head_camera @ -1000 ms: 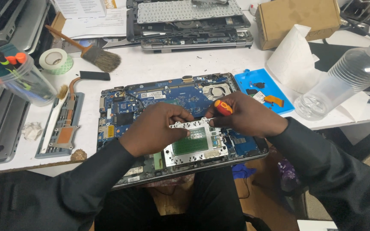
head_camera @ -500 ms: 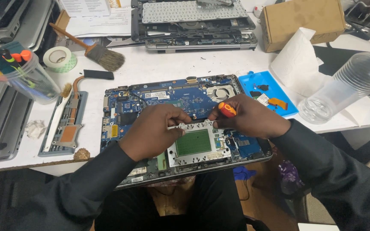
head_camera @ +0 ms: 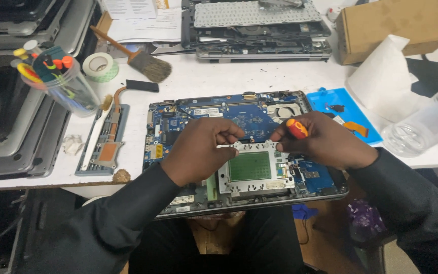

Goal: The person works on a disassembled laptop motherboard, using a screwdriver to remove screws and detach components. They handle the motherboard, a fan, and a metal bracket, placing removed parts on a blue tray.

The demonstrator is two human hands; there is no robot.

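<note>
Two hands over an opened laptop base point(head_camera: 178, 127), bare blue circuit board showing. Left hand point(head_camera: 198, 152): fingertips pinching the upper left edge of a silver metal touchpad bracket point(head_camera: 254, 170) — flat, rectangular, perforated along its rim, a green panel at its middle. Right hand point(head_camera: 325, 144): fingers curled tight round a screwdriver point(head_camera: 296, 128) with a glossy red and orange handle, tip hidden at the bracket's upper right corner. Bracket lying flat in the front half of the base, near the table edge. Further left, a clear plastic cup point(head_camera: 69, 89) holding coloured tools; beside it a roll of pale tape point(head_camera: 100, 66) and a wooden-handled bristle brush point(head_camera: 145, 63). Right — a blue tray point(head_camera: 330, 99) with small parts, a clear plastic bottle point(head_camera: 422, 127).
</note>
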